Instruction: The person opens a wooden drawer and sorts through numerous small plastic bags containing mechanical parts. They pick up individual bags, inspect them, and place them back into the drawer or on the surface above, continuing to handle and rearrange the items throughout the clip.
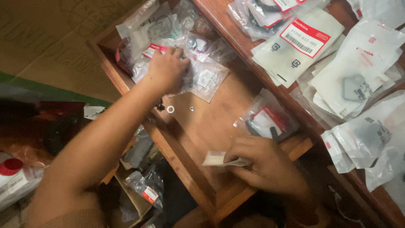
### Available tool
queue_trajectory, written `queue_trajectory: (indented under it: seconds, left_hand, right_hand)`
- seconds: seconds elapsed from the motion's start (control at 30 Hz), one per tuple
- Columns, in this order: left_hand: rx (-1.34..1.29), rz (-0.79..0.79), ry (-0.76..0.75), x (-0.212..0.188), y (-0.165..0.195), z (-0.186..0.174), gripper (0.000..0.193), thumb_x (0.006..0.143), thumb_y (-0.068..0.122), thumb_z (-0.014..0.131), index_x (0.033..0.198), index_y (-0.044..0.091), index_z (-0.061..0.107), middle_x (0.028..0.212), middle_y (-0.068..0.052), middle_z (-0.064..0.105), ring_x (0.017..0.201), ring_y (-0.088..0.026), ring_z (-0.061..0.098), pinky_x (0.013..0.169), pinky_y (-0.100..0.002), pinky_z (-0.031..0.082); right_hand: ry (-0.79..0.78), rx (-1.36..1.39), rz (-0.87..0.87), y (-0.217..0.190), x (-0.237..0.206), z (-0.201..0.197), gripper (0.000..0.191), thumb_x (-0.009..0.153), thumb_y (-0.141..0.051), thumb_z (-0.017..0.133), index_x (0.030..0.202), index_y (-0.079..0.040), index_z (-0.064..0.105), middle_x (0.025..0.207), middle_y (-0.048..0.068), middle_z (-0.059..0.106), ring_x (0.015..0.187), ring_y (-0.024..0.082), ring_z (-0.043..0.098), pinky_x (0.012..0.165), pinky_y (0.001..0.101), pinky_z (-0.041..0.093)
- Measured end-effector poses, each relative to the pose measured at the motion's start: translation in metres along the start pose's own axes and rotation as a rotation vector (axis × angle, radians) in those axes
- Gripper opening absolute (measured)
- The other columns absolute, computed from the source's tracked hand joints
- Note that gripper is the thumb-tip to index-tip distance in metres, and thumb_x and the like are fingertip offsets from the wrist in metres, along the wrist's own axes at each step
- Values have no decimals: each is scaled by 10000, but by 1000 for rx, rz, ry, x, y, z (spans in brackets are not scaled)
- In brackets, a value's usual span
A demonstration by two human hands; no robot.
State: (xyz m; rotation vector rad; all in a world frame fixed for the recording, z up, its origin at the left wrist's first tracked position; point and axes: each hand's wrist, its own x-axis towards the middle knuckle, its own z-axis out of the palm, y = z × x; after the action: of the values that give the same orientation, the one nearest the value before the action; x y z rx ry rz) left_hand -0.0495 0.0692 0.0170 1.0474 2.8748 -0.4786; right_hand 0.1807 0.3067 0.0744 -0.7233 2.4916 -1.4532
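Observation:
My left hand (167,69) reaches into the far end of an open wooden drawer (215,126) and presses down on a heap of clear plastic packets of small parts (202,76); whether its fingers grip one I cannot tell. My right hand (265,164) is at the drawer's near end, fingers closed on a small flat pale packet (217,159). Between the hands, on the drawer's bare bottom, lie a small white ring (170,109) and a tiny metal washer (192,108). A clear packet with a red label (268,120) lies just beyond my right hand.
White and clear part packets (358,71) cover the wooden surface on the right. Flattened cardboard (55,38) lies at the upper left. Below the drawer is a carton with more bagged parts (145,185). A white container with a red cap (10,169) is at the left edge.

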Motion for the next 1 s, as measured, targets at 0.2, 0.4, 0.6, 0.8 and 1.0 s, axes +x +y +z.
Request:
queue_trajectory:
  seconds: [0.2, 0.4, 0.6, 0.8, 1.0]
  left_hand:
    - [-68, -37, -39, 25, -49, 15, 638, 618, 409, 868, 1196, 204, 695, 1298, -92, 594, 1262, -346, 502, 984, -553, 441]
    - [-313, -143, 342, 7, -115, 19, 430, 815, 118, 731, 1244, 155, 737, 1155, -172, 689, 1037, -412, 667, 860, -508, 534]
    - [-469, -175, 475, -25, -144, 13, 381, 806, 53, 714, 1178, 117, 764, 1076, -194, 693, 1010, -411, 668, 887, -473, 541]
    - [-58, -193, 498, -38, -106, 6, 354, 713, 199, 793, 1066, 173, 799, 1185, -142, 676, 1208, -384, 556, 974, -593, 434]
    - [-39, -68, 217, -14, -43, 12, 555, 804, 558, 786, 1045, 58, 769, 1164, -158, 636, 1229, -352, 480, 996, -574, 357]
  right_hand:
    - [6, 26, -27, 8, 1, -2, 148, 761, -91, 783, 873, -70, 689, 814, 82, 685, 785, 279, 680, 661, 368, 511]
    - [-25, 11, 16, 7, 3, -1, 138, 761, -105, 779, 866, -73, 694, 800, 81, 682, 772, 273, 681, 639, 367, 505]
    - [-14, -22, -1, 2, 1, 1, 152, 746, -104, 779, 868, -68, 696, 811, 85, 685, 790, 277, 686, 663, 365, 513]
    - [-18, -37, 18, -6, -1, 7, 151, 742, -93, 773, 867, -61, 695, 804, 95, 683, 772, 278, 695, 663, 362, 522]
    - [-11, -43, 29, -14, -5, 12, 213, 715, -87, 767, 913, -53, 697, 821, 99, 683, 769, 274, 699, 658, 361, 524]
